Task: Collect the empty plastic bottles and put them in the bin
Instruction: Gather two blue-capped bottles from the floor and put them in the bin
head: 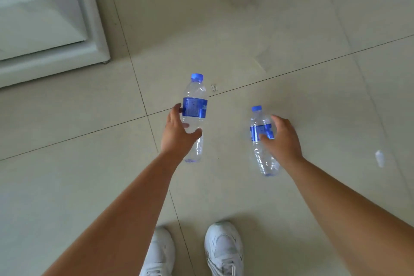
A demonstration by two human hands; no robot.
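Two clear empty plastic bottles with blue caps and blue labels are in view above a tiled floor. My left hand is wrapped around the middle of the left bottle, thumb on its right side. My right hand grips the right bottle at its label, thumb across the front. Both bottles point cap-forward, away from me. No bin is visible.
Pale floor tiles with dark grout lines fill the view. A white door or cabinet base stands at the upper left. Small scraps lie on the floor at centre and right. My white shoes are at the bottom.
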